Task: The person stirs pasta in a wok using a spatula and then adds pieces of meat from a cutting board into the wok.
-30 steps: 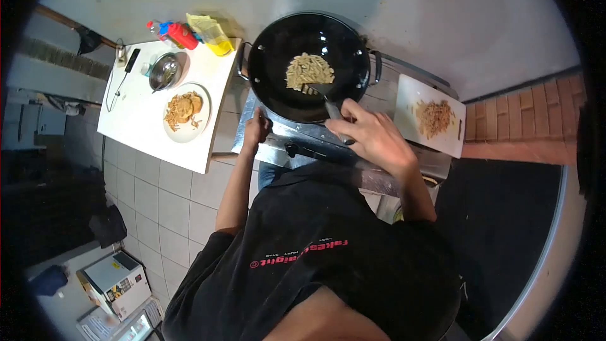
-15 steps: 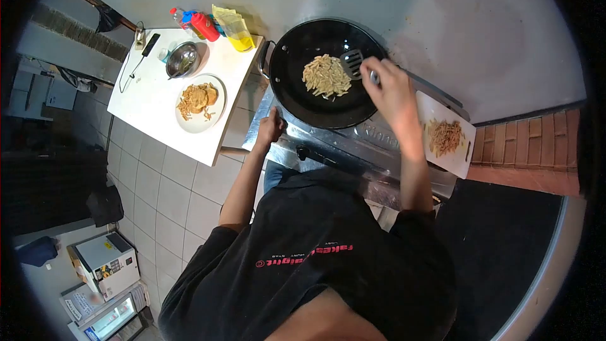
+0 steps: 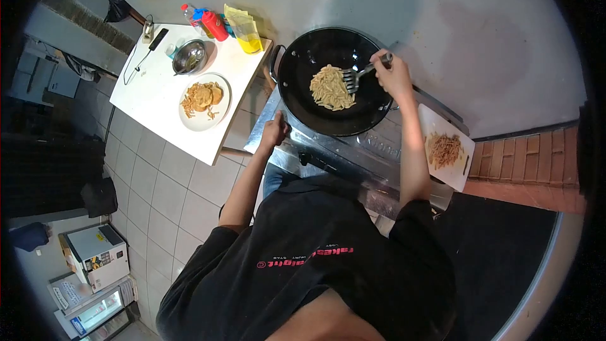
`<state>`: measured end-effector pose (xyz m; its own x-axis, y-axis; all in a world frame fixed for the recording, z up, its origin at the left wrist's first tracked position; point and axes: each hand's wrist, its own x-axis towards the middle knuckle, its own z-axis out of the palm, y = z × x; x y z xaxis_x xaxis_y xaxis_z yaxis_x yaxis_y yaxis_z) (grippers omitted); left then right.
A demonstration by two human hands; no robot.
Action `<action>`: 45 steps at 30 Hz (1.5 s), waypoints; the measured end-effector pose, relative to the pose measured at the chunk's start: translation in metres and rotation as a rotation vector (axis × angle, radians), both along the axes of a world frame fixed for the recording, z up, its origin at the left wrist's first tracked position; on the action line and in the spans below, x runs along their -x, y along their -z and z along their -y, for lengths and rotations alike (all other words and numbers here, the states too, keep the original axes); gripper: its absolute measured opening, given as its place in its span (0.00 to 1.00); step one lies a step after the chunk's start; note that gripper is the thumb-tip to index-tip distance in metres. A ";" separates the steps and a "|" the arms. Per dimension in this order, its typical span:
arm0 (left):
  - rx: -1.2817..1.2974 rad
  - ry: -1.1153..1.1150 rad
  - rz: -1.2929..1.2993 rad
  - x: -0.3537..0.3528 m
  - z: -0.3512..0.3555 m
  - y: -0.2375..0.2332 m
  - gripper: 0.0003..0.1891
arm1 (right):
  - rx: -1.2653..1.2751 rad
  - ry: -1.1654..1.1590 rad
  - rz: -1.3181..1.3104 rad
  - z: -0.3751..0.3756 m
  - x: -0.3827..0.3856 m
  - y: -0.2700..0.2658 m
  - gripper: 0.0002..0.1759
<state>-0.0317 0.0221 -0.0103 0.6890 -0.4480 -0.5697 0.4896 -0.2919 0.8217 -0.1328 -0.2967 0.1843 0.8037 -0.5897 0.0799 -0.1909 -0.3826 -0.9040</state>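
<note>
My right hand (image 3: 394, 77) is closed around the handle of a slotted spatula (image 3: 351, 80). The spatula's slotted head dips into the right side of a heap of pale, short food strips (image 3: 330, 88), which lies in a large black wok (image 3: 315, 121) on the steel stove (image 3: 328, 151). Lower left of the wok, my left hand (image 3: 275, 131) is closed at the stove's front left edge. Whatever its fingers grip, if anything, is hidden.
Left of the stove stands a white table (image 3: 167, 110) with a plate of food (image 3: 201, 126), a metal bowl (image 3: 189, 57), a red bottle (image 3: 215, 26) and a yellow pouch (image 3: 246, 30). A white cutting board (image 3: 457, 173) bearing browned strips lies at the right.
My right hand has risen slightly and turned, tilting the spatula so its head now pushes against the pale strips. The view has shifted a little. My left hand stays at the stove edge.
</note>
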 end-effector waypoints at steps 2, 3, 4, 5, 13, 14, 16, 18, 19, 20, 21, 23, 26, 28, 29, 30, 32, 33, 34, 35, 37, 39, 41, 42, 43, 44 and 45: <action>0.020 0.010 0.009 0.000 -0.001 0.001 0.34 | -0.192 -0.007 -0.005 -0.009 -0.001 0.016 0.07; 0.008 0.010 0.008 0.000 0.000 -0.002 0.34 | -0.200 0.001 0.024 -0.017 0.000 0.019 0.08; -0.003 0.009 0.006 0.001 0.000 -0.003 0.34 | -0.208 0.010 0.052 -0.028 0.002 0.022 0.08; -0.004 0.009 0.006 0.002 0.001 -0.004 0.34 | -0.251 0.006 0.110 -0.035 0.004 0.027 0.09; -0.013 0.021 0.023 -0.002 -0.002 0.006 0.35 | 0.377 -0.142 0.378 -0.105 0.052 0.003 0.06; -0.012 0.024 0.022 -0.002 -0.001 0.004 0.35 | 0.393 -0.210 0.294 -0.113 0.061 -0.002 0.08; -0.025 0.028 -0.003 -0.004 -0.001 0.005 0.35 | 0.408 -0.277 0.208 -0.121 0.075 -0.002 0.11; -0.009 0.030 0.002 -0.003 -0.001 0.005 0.34 | 0.486 -0.348 0.159 -0.123 0.085 0.005 0.18; 0.007 0.031 0.008 -0.003 -0.001 0.005 0.34 | 0.553 -0.360 0.147 -0.124 0.090 0.004 0.23; 0.008 0.030 0.009 -0.003 -0.001 0.004 0.34 | 0.554 -0.361 0.149 -0.125 0.094 0.002 0.23; 0.001 0.022 0.009 -0.002 -0.001 0.003 0.34 | 0.578 -0.367 0.145 -0.127 0.097 -0.001 0.23; -0.005 0.016 0.009 -0.001 0.000 0.000 0.34 | 0.603 -0.371 0.141 -0.129 0.101 -0.009 0.24; 0.014 0.040 -0.006 -0.001 0.000 -0.003 0.34 | 0.641 -0.385 0.157 -0.131 0.104 -0.019 0.24; 0.003 0.022 -0.004 -0.002 0.001 0.000 0.37 | 0.646 -0.396 0.149 -0.132 0.106 -0.021 0.24; 0.006 0.017 0.000 0.000 0.000 0.002 0.37 | 0.650 -0.400 0.154 -0.133 0.108 -0.022 0.24; -0.023 0.023 0.099 0.001 0.000 0.006 0.37 | 0.630 -0.401 0.143 -0.134 0.110 -0.023 0.24; -0.098 0.024 0.193 0.001 0.001 -0.001 0.39 | 0.559 -0.388 0.153 -0.140 0.109 -0.022 0.23; -0.091 0.026 0.182 -0.001 0.001 0.004 0.39 | 0.559 -0.372 0.145 -0.144 0.109 -0.024 0.22; -0.087 0.027 0.167 -0.001 0.000 0.008 0.39 | 0.553 -0.357 0.134 -0.148 0.108 -0.026 0.22; -0.072 0.021 0.152 -0.002 0.000 0.012 0.39 | 0.561 -0.369 0.157 -0.150 0.105 -0.026 0.22; -0.060 0.009 0.134 0.000 -0.001 0.010 0.39 | 0.529 -0.323 0.158 -0.154 0.102 -0.024 0.12; -0.057 0.001 0.167 0.002 0.001 0.005 0.39 | 0.525 -0.346 0.138 -0.153 0.100 -0.023 0.15; -0.079 0.021 0.148 0.002 0.000 0.000 0.39 | 0.503 -0.363 0.087 -0.154 0.096 -0.024 0.15; -0.080 0.011 0.136 0.003 0.001 -0.003 0.39 | 0.511 -0.368 0.096 -0.154 0.094 -0.023 0.15; -0.071 0.000 0.119 0.002 0.001 0.000 0.39 | 0.512 -0.354 0.090 -0.153 0.091 -0.019 0.14; -0.061 -0.011 0.102 0.002 0.001 0.001 0.39 | 0.513 -0.339 0.084 -0.152 0.090 -0.016 0.12; -0.055 -0.015 0.109 0.002 0.002 0.001 0.39 | 0.495 -0.332 0.079 -0.151 0.088 -0.016 0.11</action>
